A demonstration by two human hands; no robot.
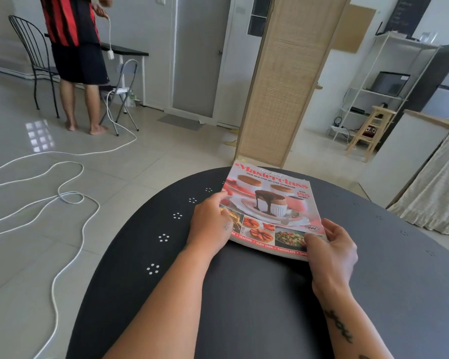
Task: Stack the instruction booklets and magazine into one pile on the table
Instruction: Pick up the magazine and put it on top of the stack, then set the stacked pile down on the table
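A glossy cookbook magazine [270,203] with a pink cover showing desserts lies on the round dark table [244,294], toward its far edge. My left hand [210,224] grips the magazine's left edge, thumb on the cover. At the near right corner, my right hand [329,252] pinches the magazine with its thumb on top. Whether any booklets lie underneath is hidden by the cover; a thin grey edge shows below its near side.
The table has small white dot patterns near its rim. A white cable [62,198] snakes over the tiled floor at left. A person [75,47] stands by a chair at far left. A wicker screen [285,81] stands just beyond the table.
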